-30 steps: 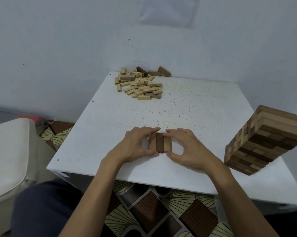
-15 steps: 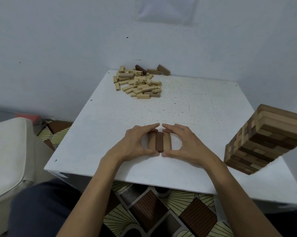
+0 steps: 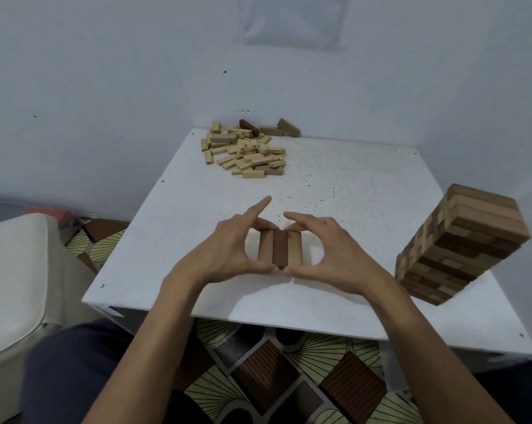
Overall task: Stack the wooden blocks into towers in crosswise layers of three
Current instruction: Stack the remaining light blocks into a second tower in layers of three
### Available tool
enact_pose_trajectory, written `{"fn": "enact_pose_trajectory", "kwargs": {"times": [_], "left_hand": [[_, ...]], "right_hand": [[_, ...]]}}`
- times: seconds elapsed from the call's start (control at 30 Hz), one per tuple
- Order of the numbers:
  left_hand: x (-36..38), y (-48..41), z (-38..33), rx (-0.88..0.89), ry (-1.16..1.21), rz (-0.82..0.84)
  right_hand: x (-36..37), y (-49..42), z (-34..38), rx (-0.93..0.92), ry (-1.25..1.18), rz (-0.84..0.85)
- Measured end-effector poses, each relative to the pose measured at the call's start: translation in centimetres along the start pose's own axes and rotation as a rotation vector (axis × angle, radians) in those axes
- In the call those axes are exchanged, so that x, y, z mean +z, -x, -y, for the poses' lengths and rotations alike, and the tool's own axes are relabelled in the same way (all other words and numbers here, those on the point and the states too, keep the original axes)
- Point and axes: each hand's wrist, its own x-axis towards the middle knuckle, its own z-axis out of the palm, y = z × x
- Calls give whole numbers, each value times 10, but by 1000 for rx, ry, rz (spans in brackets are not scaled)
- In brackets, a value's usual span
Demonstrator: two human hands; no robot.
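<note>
Head view, looking down over the white tabletop point(image 3: 350, 191).

- Row of three blocks point(image 3: 279, 249) lies flat near the front edge, centre of view. There are two pale blocks with a dark one between, long sides touching, ends pointing toward me and away.
- Left grip point(image 3: 228, 252), a bare hand, grasps the row. Its thumb is on the near ends and its curled fingers are at the far left corner. The index finger is lifted straight, touching nothing.
- Right grip point(image 3: 329, 252) grasps the same row from the other side, with its thumb on the near ends beside the left thumb and its fingers curled over the far ends.
- Tall tower point(image 3: 460, 243) of crosswise layers in mixed pale and dark wood stands at the right edge of the tabletop, well apart from both hands.
- Loose pile of blocks point(image 3: 246, 148) is at the far left corner, against the wall point(image 3: 105, 71). Most are pale and a few are dark.
- Patterned floor point(image 3: 258, 377) shows below the front edge.
- White cushion point(image 3: 10, 270) is at far left.
</note>
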Motion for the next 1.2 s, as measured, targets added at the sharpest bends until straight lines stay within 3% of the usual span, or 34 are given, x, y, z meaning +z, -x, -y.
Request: {"fn": "enact_pose_trajectory", "kwargs": {"times": [0.5, 0.83, 1.2], "left_hand": [[-53, 5, -123, 256, 62, -36], [0, -66, -200, 380, 85, 51], [35, -108, -223, 373, 71, 147]], "right_hand": [[-119, 68, 74, -38, 195, -165], [-195, 114, 19, 142, 175, -219], [-213, 130, -25, 215, 151, -229]]}}
